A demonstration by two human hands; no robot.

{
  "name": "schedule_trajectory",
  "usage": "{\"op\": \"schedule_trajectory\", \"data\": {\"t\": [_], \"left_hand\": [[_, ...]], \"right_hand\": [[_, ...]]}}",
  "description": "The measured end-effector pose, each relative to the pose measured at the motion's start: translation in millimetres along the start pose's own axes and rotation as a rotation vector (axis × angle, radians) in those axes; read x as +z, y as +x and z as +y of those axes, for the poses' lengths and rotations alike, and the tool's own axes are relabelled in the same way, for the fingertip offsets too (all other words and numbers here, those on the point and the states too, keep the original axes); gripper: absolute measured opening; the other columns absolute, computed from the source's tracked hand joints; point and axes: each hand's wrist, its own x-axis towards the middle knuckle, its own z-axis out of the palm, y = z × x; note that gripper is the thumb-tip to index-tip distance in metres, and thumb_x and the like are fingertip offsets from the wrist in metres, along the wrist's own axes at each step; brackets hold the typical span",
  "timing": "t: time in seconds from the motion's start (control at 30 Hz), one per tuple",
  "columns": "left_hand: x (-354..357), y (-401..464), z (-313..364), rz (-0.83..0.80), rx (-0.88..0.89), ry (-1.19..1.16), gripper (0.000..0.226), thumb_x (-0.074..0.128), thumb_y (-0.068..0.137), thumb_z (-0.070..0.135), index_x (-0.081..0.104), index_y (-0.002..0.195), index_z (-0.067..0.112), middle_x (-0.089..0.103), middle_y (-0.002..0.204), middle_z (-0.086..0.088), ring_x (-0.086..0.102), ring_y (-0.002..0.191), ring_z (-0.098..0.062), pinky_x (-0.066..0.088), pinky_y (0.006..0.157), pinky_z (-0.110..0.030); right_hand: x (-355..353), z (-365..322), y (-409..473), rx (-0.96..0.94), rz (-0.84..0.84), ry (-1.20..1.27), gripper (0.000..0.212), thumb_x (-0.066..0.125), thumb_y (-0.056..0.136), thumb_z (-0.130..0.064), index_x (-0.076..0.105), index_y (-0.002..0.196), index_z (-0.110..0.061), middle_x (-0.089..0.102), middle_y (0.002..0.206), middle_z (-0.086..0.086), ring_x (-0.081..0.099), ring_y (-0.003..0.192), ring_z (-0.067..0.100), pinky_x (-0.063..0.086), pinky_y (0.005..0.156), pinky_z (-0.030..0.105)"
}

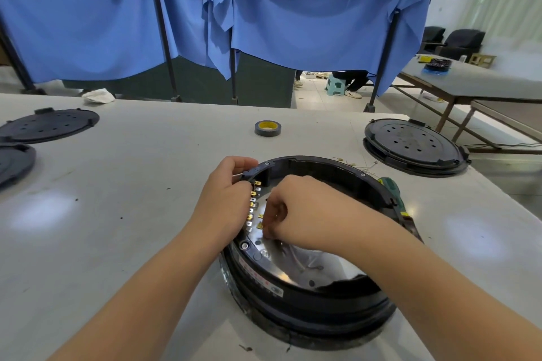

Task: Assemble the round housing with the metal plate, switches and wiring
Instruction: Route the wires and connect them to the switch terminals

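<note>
The round black housing (296,302) sits on the white table in front of me, with a shiny metal plate (319,269) in its bottom. A column of brass switch terminals (254,205) runs along its inner left wall. My left hand (225,199) grips the housing's left rim beside those terminals. Inside the housing, my right hand (296,211) is curled, its fingertips pinching a small brass connector (260,225) next to the terminals. Thin wiring (305,265) lies on the plate under my right wrist.
A roll of grey tape (267,128) lies beyond the housing. Black round covers rest at the right (413,145) and far left (47,124). A green-handled tool (391,189) lies against the housing's right side. Loose wires (356,164) lie behind it. Blue curtains hang at the back.
</note>
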Motion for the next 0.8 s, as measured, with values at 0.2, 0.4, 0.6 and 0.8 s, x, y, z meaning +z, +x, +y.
{"op": "schedule_trajectory", "data": {"t": [0.2,0.4,0.6,0.8], "left_hand": [[1.6,0.7,-2.0,-0.005,0.004,-0.029,0.042,0.041,0.085,-0.01,0.06,0.103,0.022,0.063,0.1,0.01,0.06,0.095,-0.005,0.047,0.07,-0.022],[1.4,1.1,-4.0,-0.001,0.006,-0.034,0.043,0.042,0.084,-0.01,0.06,0.099,0.026,0.064,0.099,0.01,0.061,0.093,-0.005,0.044,0.065,-0.017],[2.5,0.6,-1.5,0.012,0.0,-0.049,0.044,0.041,0.083,-0.012,0.06,0.097,0.025,0.064,0.099,0.009,0.062,0.096,-0.009,0.047,0.072,-0.023],[2.6,0.6,-0.8,0.012,-0.006,-0.056,0.044,0.04,0.083,-0.012,0.061,0.098,0.024,0.065,0.098,0.008,0.063,0.094,-0.01,0.047,0.07,-0.024]], "right_hand": [[4.0,-1.3,-0.7,-0.026,-0.005,0.022,0.006,0.066,0.082,-0.026,0.066,0.079,-0.021,0.067,0.079,-0.004,0.062,0.075,0.014,0.05,0.064,0.026],[4.1,-4.0,-1.5,-0.063,-0.014,0.019,0.015,0.064,0.081,-0.023,0.058,0.067,-0.024,0.061,0.069,-0.006,0.06,0.069,0.013,0.044,0.057,0.024],[2.7,-0.7,-1.7,-0.035,-0.029,0.033,0.022,0.065,0.079,-0.024,0.053,0.061,-0.027,0.059,0.066,-0.009,0.058,0.066,0.007,0.04,0.055,0.02],[3.2,-2.6,-2.1,-0.06,-0.03,0.063,0.011,0.065,0.079,-0.024,0.061,0.069,-0.025,0.062,0.068,-0.008,0.06,0.067,0.008,0.045,0.058,0.022]]}}
